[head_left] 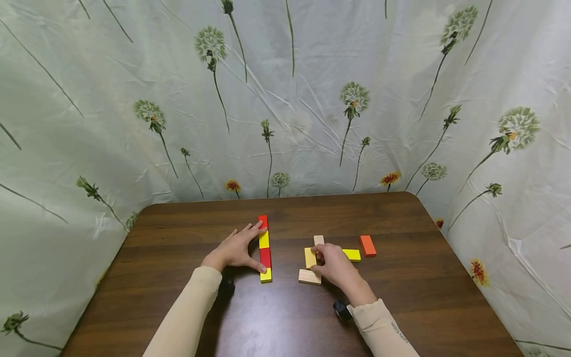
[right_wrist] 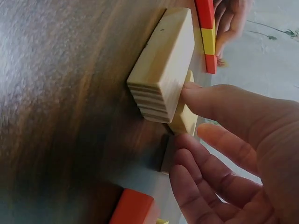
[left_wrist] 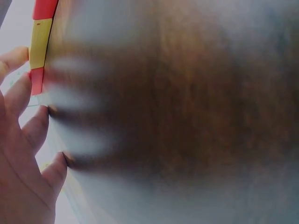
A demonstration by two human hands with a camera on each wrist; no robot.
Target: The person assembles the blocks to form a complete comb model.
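Note:
A straight row of wooden blocks lies on the table, with a far red block [head_left: 262, 220], a yellow block [head_left: 264, 240], a second red block [head_left: 265, 258] and a near yellow block [head_left: 265, 275]. My left hand [head_left: 234, 250] is spread along its left side, thumb at the near yellow block and fingertips by the far end. To the right, my right hand [head_left: 336, 265] pinches a pale yellow block [head_left: 310, 258] between thumb and fingers. A plain wood block [right_wrist: 163, 60] lies just in front of it, and another plain block [head_left: 318, 239] lies behind.
Right of my right hand are a bright yellow block [head_left: 352, 255] and an orange block [head_left: 368, 246]. A sliver of orange shows beneath that hand, mostly hidden. The brown table [head_left: 285, 322] ends at a flower-patterned curtain [head_left: 303, 124].

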